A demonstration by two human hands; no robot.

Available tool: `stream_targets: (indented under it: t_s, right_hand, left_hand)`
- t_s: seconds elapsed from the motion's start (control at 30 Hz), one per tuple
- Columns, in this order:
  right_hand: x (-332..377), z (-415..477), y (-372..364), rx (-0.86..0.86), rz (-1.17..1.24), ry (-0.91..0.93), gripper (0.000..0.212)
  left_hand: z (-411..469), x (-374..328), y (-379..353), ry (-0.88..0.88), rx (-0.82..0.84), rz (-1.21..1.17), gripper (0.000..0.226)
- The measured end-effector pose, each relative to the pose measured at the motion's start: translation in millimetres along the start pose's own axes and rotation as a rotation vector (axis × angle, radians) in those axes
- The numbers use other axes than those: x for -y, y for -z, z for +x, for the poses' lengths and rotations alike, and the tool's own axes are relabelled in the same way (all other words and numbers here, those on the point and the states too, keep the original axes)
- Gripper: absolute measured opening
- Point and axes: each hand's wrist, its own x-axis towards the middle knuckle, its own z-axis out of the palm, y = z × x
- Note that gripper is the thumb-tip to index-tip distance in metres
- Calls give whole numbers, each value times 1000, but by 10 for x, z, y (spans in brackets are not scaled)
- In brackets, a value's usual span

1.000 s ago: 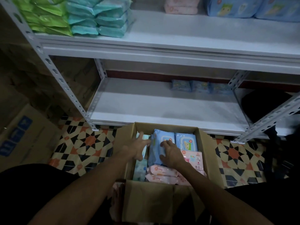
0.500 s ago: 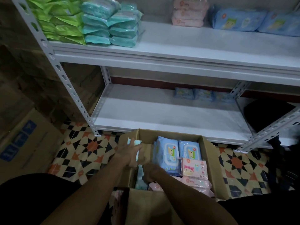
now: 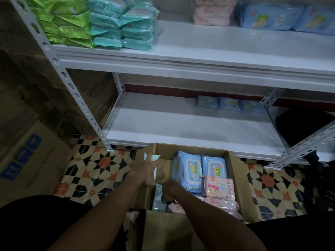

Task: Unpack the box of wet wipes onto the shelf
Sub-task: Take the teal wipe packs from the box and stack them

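An open cardboard box (image 3: 235, 180) stands on the floor in front of the white shelf unit. It holds two blue wipes packs (image 3: 187, 171), pink packs (image 3: 219, 186) and teal packs (image 3: 159, 201) along its left side. My left hand (image 3: 145, 171) holds an upright teal pack (image 3: 154, 158) at the box's left wall, the pack lying between thumb and fingers. My right hand (image 3: 170, 192) reaches down into the box left of the blue packs. Its fingertips are hidden among the packs.
The upper shelf (image 3: 217, 51) carries green packs (image 3: 61, 28), teal packs (image 3: 123, 24), pink packs (image 3: 212, 13) and blue packs (image 3: 272, 15). The lower shelf (image 3: 181, 127) has small blue packs (image 3: 226, 104) at the back. A printed carton (image 3: 27, 160) stands left, a dark bag (image 3: 304, 124) right.
My right hand left the blue pack and moved left and down into the box. My left hand shifted up onto the teal pack, which now stands higher at the left wall.
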Motion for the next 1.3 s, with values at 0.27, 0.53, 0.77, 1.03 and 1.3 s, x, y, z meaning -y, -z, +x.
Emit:
stream_targets:
  t_s: [0.27,0.53,0.77,1.03,1.3]
  right_hand:
    - [-63,45,-123,-126,290,11,51]
    - [-299,-103,159,-342,622,114,26]
    - [-1025,-414,782,-567,612,56,35]
    - [-1389,-528,400,-645,480,-12,36]
    - [-1466,-584,301,-264,202,100,80]
  left_hand:
    - [-18,-2,1,12,19,-14,63]
    - [-54,12,11,-11,6,-87,62]
    - [-66,-66,-9,-23,-89,-216,57]
    - [4,-181,14,-75,-179,-258,60]
    - [53,-239,21,-101,-126,-348,66]
